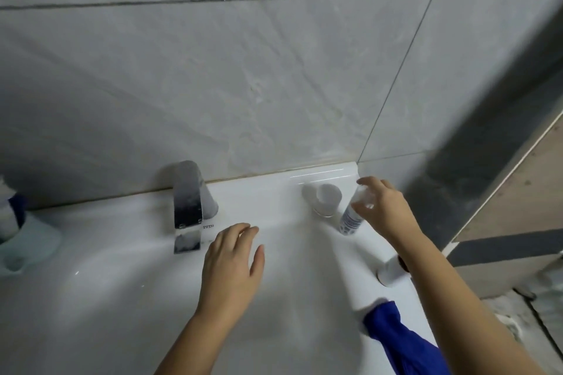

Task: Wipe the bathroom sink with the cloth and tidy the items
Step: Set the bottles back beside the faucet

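Note:
The white sink [106, 298] fills the lower view, with a chrome tap [188, 195] at its back. My left hand [233, 265] hovers flat over the basin beside the tap, fingers relaxed, holding nothing. My right hand [382, 207] grips the clear cap of a small white bottle with blue print [350, 221] standing on the back right ledge. A blue cloth [393, 338] lies draped over the right rim under my right forearm.
A clear tumbler [323, 198] stands on the ledge left of the bottle. A small white bottle [391, 272] lies on the right rim. At the far left sit a pale green soap dish [27, 246] and a blue-and-white item [13, 210]. A tiled wall rises behind.

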Action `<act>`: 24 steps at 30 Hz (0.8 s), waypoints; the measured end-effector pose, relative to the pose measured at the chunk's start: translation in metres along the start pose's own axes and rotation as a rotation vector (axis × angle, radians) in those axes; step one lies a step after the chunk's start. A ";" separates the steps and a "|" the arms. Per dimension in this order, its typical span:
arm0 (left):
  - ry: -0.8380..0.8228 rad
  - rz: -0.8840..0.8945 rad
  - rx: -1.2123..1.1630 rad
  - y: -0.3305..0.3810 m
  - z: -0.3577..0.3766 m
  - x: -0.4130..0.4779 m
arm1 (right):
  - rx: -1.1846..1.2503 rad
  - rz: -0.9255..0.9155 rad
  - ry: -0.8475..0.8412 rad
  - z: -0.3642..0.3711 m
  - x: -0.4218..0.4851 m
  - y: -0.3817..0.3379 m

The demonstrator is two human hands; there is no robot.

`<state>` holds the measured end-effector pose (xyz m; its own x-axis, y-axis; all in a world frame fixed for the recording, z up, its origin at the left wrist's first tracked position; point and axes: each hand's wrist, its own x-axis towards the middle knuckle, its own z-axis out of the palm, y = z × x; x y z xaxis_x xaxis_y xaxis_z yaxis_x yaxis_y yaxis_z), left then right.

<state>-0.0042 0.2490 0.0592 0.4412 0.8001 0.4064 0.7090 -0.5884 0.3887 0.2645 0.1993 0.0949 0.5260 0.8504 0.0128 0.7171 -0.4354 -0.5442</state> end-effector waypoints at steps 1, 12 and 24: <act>0.005 -0.007 -0.004 -0.002 -0.001 -0.001 | 0.011 -0.030 0.005 -0.003 -0.002 -0.004; 0.077 -0.110 0.076 -0.034 -0.026 -0.013 | 0.255 -0.323 -0.249 0.054 0.051 -0.090; 0.152 -0.152 0.124 -0.050 -0.049 -0.017 | 0.114 -0.578 -0.409 0.106 0.086 -0.140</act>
<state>-0.0741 0.2595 0.0733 0.2431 0.8463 0.4740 0.8274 -0.4360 0.3541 0.1610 0.3650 0.0828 -0.1532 0.9879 0.0227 0.7655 0.1332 -0.6295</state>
